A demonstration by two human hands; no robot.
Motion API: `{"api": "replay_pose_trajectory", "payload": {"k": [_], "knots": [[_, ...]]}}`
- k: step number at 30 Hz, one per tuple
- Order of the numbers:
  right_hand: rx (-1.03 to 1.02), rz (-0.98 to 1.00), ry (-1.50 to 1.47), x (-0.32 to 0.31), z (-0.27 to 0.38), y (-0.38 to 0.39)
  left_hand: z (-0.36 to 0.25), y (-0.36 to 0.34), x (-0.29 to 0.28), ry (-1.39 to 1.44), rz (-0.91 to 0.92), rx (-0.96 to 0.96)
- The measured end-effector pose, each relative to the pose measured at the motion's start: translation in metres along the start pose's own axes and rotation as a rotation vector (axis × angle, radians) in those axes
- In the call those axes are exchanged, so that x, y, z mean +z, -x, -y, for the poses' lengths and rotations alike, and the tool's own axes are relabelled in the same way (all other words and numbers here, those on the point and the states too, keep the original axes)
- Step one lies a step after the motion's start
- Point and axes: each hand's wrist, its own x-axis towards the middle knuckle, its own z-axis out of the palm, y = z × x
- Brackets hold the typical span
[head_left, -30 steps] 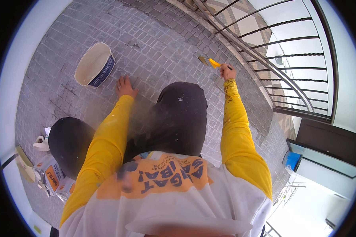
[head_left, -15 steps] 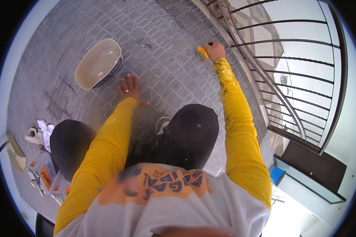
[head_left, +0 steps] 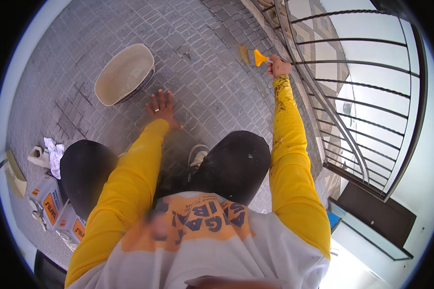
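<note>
My right hand (head_left: 278, 66) is closed round the orange handle of a paintbrush (head_left: 260, 58), over the paving beside the railing. Its tan bristles point left, away from my fingers. Fingers spread, my left hand (head_left: 161, 110) rests palm down on the grey paving (head_left: 205, 91) in front of my knees, holding nothing. Just beyond it, up and to the left, stands an oval tub (head_left: 102, 91) with a cream inside and a dark patterned outer wall. What lies in the bottom of the tub, if anything, I cannot make out.
A black metal railing (head_left: 354, 61) rises along the right. At the left, by my knee, are boxes with orange labels (head_left: 49, 204), a white cloth (head_left: 56, 155) and a pale plastic jug (head_left: 37, 156). My shoe (head_left: 197, 155) is planted between my knees.
My right hand has shifted right and slightly nearer, toward the railing. The paintbrush has turned, so its bristles now point left. My left hand keeps its place on the paving.
</note>
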Motion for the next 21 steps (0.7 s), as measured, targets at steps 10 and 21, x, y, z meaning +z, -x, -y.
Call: {"api": "replay_pose_trajectory", "payload": {"k": [10,21], "knots": [[0.307,-0.403,0.184,-0.290,-0.183,0.088,-0.004,-0.004,0.008,-0.058,-0.014,-0.021],[-0.369,0.134,0.874,0.028,0.000,-0.021,-0.007,-0.002,-0.003,-0.061,0.022,-0.035]]}}
